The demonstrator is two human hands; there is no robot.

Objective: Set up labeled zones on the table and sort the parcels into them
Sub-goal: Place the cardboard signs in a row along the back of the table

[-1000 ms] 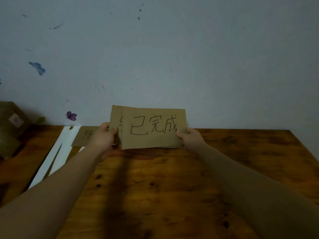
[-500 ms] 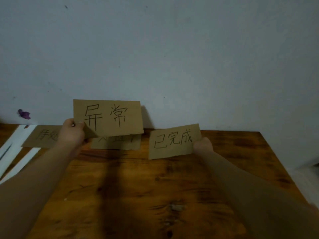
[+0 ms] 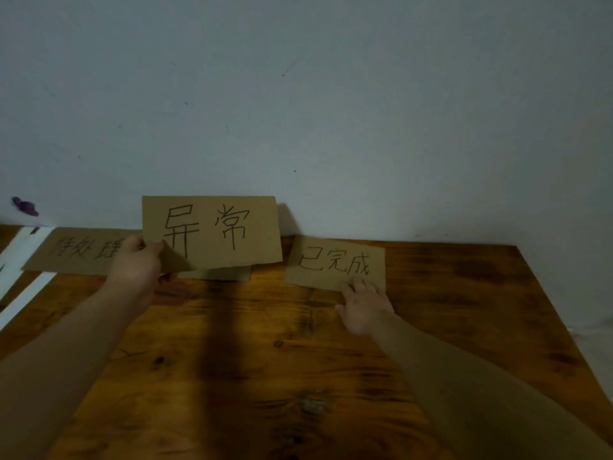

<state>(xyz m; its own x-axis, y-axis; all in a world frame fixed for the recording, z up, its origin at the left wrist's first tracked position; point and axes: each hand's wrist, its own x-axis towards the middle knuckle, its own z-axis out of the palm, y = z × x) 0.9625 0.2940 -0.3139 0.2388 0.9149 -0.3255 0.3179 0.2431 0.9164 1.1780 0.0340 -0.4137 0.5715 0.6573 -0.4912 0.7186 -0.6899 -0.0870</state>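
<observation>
Head: pinches 异常 card [image 3: 212,230] at lower-left corner with left hand [image 3: 136,263]; holds it upright over far table edge, long axis left-right, writing toward camera. Rests straight fingers of right hand [image 3: 363,303] on 已完成 card [image 3: 335,263], flat, long axis left-right. Wooden table [image 3: 298,360], pale wall [image 3: 331,111], white strips [image 3: 20,283] at left.

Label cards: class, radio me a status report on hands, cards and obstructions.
Left hand pinches 异常 card, raised. Right hand presses 已完成 card on table. Another card lies below the raised one.
</observation>
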